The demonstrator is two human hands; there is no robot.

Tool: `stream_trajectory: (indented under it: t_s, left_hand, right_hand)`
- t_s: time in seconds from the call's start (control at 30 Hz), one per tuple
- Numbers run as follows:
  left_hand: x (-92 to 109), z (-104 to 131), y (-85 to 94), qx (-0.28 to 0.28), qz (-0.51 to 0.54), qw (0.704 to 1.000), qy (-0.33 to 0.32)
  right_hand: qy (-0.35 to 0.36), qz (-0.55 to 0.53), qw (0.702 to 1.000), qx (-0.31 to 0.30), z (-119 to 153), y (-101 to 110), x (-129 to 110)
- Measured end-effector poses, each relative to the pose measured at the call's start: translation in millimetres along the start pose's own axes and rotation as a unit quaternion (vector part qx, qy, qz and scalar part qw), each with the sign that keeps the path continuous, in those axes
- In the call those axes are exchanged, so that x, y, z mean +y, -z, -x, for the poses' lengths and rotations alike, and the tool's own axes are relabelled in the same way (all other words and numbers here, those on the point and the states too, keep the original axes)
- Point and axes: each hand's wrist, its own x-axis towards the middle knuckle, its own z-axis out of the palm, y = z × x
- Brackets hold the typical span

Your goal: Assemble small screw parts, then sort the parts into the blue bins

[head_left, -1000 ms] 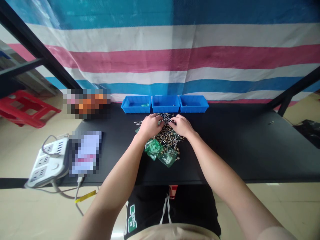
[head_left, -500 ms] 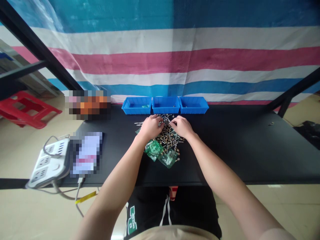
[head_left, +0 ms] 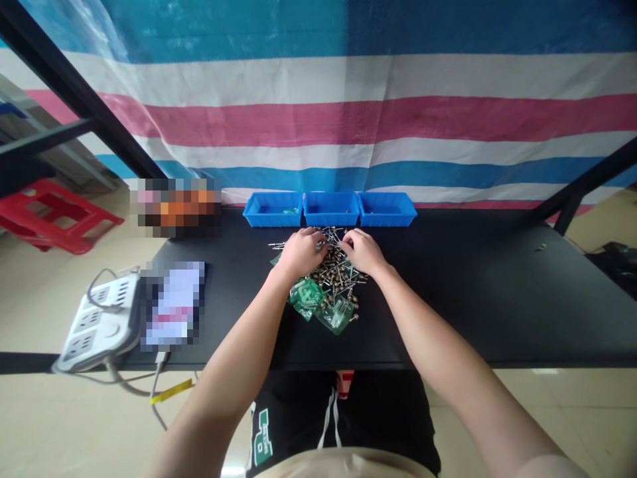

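Note:
On the black table lies a pile of small metal pieces (head_left: 334, 271) with thin silver shafts and brassy or dark heads. My left hand (head_left: 304, 253) is at the pile's left side, its fingers curled and pinched over the far part. Opposite it, my right hand (head_left: 363, 252) has thumb and fingers pressed together among the shafts. What either hand pinches is too small or hidden to make out. Close to my body, a green plastic packet (head_left: 306, 296) and a clear greenish bag (head_left: 336, 315) with pale pieces inside lie against the pile.
Three blue bins stand in a row behind the pile: left (head_left: 273, 219), middle (head_left: 331, 219) and right (head_left: 387, 219). A few small bits lie in them. A white power strip (head_left: 102, 325) and a blurred-out phone (head_left: 174, 302) with cables occupy the table's left side.
Both hands stay at nearly the same spots over the pile, with only slight finger movement. The bins and packets have not moved.

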Motion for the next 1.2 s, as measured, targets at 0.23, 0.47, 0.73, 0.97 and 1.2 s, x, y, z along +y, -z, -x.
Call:
stream_trajectory:
  t_s: [0.23,0.47,0.73,0.97,1.2]
  left_hand:
    - [-2,0,-1.4,0.013,0.017,1.000,-0.009]
    - [0,0,-0.3,0.007,0.022,1.000,-0.001]
    - [0,0,-0.9,0.026,0.042,0.999,-0.016]
    - [2,1,-0.6,0.044,0.072,0.995,-0.052]
    - [5,2,-0.2,0.057,0.089,0.991,-0.086]
  right_hand:
    - [0.011,-0.005,1.000,0.011,1,1,-2]
    - [0.014,-0.022,0.999,0.035,0,2,-2]
    - [0.073,-0.059,0.994,0.061,1,3,-5]
    - [0.064,-0.066,0.994,0.066,4,4,-9]
    - [0.051,-0.107,0.991,0.067,8,8,-21]
